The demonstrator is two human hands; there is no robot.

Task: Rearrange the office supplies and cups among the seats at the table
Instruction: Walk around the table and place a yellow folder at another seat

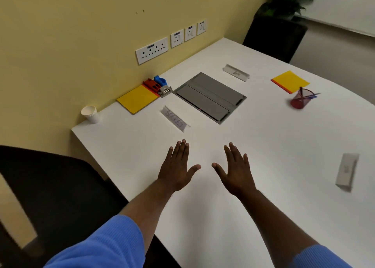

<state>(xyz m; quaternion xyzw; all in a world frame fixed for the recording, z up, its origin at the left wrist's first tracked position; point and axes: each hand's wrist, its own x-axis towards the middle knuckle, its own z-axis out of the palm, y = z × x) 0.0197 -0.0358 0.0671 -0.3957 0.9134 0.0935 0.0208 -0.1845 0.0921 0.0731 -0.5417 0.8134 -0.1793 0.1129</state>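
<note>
Smooth matt white table (263, 166), paper cups (90, 114), red mesh pen holder (300, 101)

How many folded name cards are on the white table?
3. The left name card stands by the wall-side yellow notepad; the far name card beyond the grey cable box; the right name card at the picture's right side. Others may lie outside view.

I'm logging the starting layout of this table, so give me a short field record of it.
left hand: open, empty, over the table
right hand: open, empty
paper cups: stacked, table corner by the wall
yellow pads: one by the wall, one far right
pen holder: red mesh, pens inside, near the far pad
name cards: three
</note>
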